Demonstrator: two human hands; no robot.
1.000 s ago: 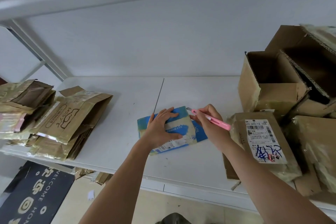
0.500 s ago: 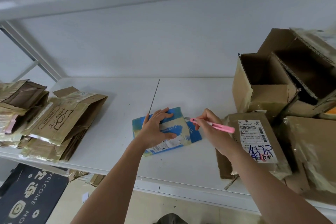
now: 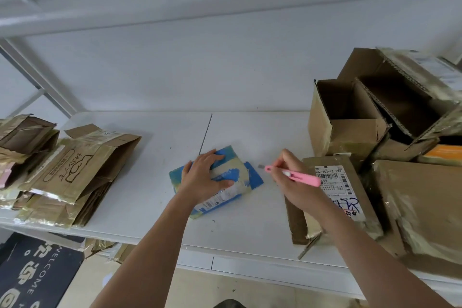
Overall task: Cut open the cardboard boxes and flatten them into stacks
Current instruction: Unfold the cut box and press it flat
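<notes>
A small blue and cream cardboard box (image 3: 235,177) lies flat in the middle of the white table (image 3: 140,207). My left hand (image 3: 203,177) rests on top of it, fingers spread flat and pressing it down. My right hand (image 3: 293,180) grips a pink utility knife (image 3: 292,174) like a pen, its short blade pointing left, a little to the right of the box and clear of it. Flattened brown boxes (image 3: 72,175) lie stacked at the table's left end.
At the right stand several brown boxes: two open ones (image 3: 350,117) at the back, a taped box with a shipping label (image 3: 335,182) under my right wrist, and a large taped one (image 3: 422,207). A dark welcome mat (image 3: 32,280) lies on the floor below left.
My right hand has drawn the knife to the right, off the blue box's edge. My left hand has stayed on the box.
</notes>
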